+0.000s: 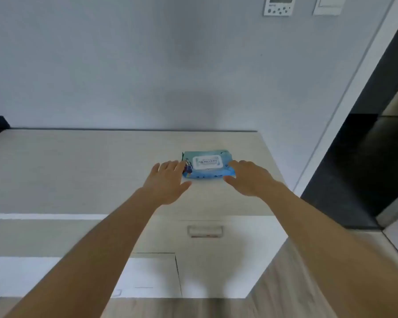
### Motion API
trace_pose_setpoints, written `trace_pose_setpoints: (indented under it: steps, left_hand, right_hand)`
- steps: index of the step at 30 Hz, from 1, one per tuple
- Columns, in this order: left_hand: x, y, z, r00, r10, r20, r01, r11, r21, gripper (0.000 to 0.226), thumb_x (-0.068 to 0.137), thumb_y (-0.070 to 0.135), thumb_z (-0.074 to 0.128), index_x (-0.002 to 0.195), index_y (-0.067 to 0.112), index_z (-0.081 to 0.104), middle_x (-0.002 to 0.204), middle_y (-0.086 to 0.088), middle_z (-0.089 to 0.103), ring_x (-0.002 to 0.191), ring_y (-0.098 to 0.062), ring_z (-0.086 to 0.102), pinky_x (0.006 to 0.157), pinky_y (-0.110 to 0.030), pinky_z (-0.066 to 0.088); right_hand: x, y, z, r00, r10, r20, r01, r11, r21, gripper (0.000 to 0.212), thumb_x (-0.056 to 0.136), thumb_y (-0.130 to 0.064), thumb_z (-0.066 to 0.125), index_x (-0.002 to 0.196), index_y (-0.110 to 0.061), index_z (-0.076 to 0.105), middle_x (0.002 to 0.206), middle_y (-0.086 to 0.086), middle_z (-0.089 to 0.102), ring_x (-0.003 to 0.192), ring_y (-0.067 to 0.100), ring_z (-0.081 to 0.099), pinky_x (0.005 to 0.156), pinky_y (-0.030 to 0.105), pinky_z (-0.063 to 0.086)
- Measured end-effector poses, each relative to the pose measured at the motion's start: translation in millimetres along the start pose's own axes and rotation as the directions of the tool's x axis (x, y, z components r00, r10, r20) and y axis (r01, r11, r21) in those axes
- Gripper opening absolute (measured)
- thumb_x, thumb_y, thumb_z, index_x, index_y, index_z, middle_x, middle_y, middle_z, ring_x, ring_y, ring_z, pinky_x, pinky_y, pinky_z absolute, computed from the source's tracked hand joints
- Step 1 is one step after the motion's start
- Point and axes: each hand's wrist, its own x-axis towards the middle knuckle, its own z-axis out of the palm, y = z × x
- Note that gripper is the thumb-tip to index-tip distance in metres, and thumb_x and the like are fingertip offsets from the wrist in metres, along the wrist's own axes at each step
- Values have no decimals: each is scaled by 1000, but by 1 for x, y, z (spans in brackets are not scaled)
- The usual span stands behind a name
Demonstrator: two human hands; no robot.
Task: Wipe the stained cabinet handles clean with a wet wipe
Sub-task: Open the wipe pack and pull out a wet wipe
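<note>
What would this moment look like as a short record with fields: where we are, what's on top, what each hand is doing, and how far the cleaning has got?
place: pale wood cabinet against a grey wall
on top: pack of wet wipes, white flip lid closed
left hand: fingers straight, at the pack's left end
right hand: fingers straight, at the pack's right end
handle in view: drawer handle below the pack, a reddish mark along its lower edge
progress: no wipe pulled out yet, handle untouched
</note>
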Motion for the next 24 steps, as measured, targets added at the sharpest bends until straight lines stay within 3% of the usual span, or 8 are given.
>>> trace_pose_setpoints:
  steps: [6, 12, 18, 21, 24]
  left_hand:
    - [62, -3, 34, 995, -82, 59, 85, 994, -63, 66, 100, 47, 36, 152, 14, 12, 158, -5, 16, 144, -21, 18, 118, -37, 14]
    - [102, -2, 65, 992, -86, 96, 100, 982, -158, 70, 100, 49, 31, 154, 16, 1, 161, -2, -4, 147, -16, -4, 119, -35, 2]
    - [110, -11, 92, 995, -27, 101, 44, 984, -171, 69, 99, 55, 20, 153, 24, -9, 160, 7, -15, 144, -9, -20, 116, -34, -10]
    - [95, -12, 102, 997, -16, 69, 27, 987, -156, 70, 97, 57, 19, 148, 29, -19, 159, 12, -15, 142, -7, -24, 115, -35, -15]
    - [86, -14, 104, 997, -4, 73, 13, 992, -127, 71, 86, 65, 1, 145, 31, -20, 158, 13, -15, 138, -4, -29, 112, -37, -20]
  right_hand:
    - [70, 14, 26, 992, -63, 110, 56, 996, 63, 53, 95, -42, 43, 141, -18, 32, 137, 9, 42, 120, 26, 43, 92, 39, 43]
    - [109, 22, 53, 988, -150, 41, 140, 974, 180, 48, 94, -39, 48, 135, -15, 39, 136, 6, 43, 119, 24, 44, 92, 37, 45]
    - [109, 35, 76, 974, -195, -112, 208, 970, 122, 49, 89, -42, 55, 129, -16, 49, 127, 3, 48, 113, 23, 44, 88, 34, 41]
    - [99, 38, 80, 959, -223, -174, 247, 960, 132, 45, 86, -38, 61, 124, -14, 55, 119, 4, 54, 105, 25, 51, 82, 36, 46]
    - [98, 38, 80, 949, -225, -222, 258, 956, 137, 38, 85, -34, 65, 116, -13, 61, 109, 3, 59, 94, 23, 57, 75, 34, 48]
